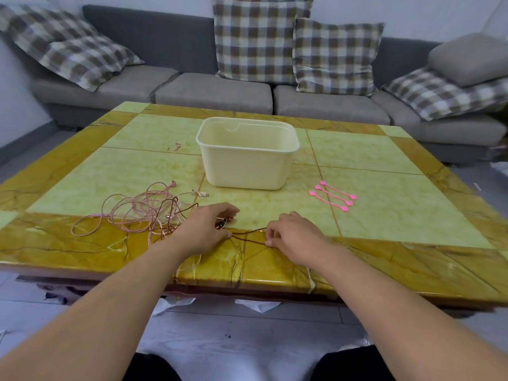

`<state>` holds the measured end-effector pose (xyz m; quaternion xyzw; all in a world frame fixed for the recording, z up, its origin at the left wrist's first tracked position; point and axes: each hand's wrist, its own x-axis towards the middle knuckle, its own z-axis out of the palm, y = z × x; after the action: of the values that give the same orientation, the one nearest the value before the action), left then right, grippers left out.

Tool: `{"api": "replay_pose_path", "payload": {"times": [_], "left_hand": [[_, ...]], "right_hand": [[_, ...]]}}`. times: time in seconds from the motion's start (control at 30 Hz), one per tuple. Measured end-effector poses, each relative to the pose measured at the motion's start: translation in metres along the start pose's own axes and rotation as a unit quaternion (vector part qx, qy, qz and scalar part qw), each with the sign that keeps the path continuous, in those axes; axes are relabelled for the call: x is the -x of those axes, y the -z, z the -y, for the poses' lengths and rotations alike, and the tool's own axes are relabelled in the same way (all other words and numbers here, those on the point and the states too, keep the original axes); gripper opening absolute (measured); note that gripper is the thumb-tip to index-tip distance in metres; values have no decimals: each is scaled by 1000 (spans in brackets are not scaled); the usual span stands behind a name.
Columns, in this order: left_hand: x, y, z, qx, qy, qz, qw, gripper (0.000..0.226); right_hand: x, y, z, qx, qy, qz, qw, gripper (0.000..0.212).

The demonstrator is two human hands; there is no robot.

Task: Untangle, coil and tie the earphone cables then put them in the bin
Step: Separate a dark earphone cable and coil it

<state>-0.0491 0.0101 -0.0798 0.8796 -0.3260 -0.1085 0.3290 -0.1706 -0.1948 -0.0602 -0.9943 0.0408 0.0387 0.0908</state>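
Head view shows both hands low on the desk (384,215). Left hand (209,229) and right hand (294,237) each pinch the brown cable (247,233). Pink cables (137,210) lie tangled just left. Farther back sits the bin (247,171).

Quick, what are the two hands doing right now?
Left hand: closed, holding the earbuds of the brown cable.
Right hand: closed, pinching the same brown cable.
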Motion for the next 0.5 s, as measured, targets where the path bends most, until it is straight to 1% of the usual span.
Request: {"api": "replay_pose_path", "payload": {"times": [0.1, 0.13, 0.17, 0.2, 0.23, 0.27, 0.3, 0.33, 0.37, 0.4, 0.43, 0.47, 0.5], "left_hand": [[0, -5, -4, 16, 7, -4, 1000, 47], [1, -5, -5, 26, 14, -13, 999, 44], [1, -3, -4, 35, 25, -29, 999, 39], [1, -1, -3, 38, 39, -49, 997, 34], [1, 3, 0, 43, 56, -72, 995, 30], [2, 6, 5, 54, 74, -86, 992, 28], [2, 9, 9, 67, 88, -91, 990, 30], [2, 10, 13, 68, 98, -85, 989, 32], [1, 10, 17, 61, 98, -78, 990, 34], [1, 10, 19, 52, 96, -71, 992, 36], [0, 9, 20, 48, 95, -67, 992, 38], [-1, 8, 21, 47, 97, -68, 992, 42], [-1, 7, 22, 47, 98, -72, 991, 46]], "right_hand": [[3, -1, -4, 53, 11, 16, 998, 13], [5, -2, -9, 55, 10, 14, 998, 12], [8, -2, -13, 24, -7, 0, 1000, 11], [11, 2, -18, -42, -45, -21, 998, 13], [11, 7, -21, -135, -90, -45, 986, 17], [10, 13, -25, -236, -129, -84, 960, 20], [7, 19, -29, -346, -149, -132, 917, 23], [3, 25, -32, -470, -150, -177, 852, 26], [-1, 32, -34, -598, -137, -210, 761, 27], [-3, 40, -34, -708, -123, -226, 658, 26], [-4, 47, -34, -786, -114, -233, 561, 24], [-3, 53, -34, -831, -116, -238, 489, 21], [-4, 56, -35, -844, -124, -247, 460, 17]]}}
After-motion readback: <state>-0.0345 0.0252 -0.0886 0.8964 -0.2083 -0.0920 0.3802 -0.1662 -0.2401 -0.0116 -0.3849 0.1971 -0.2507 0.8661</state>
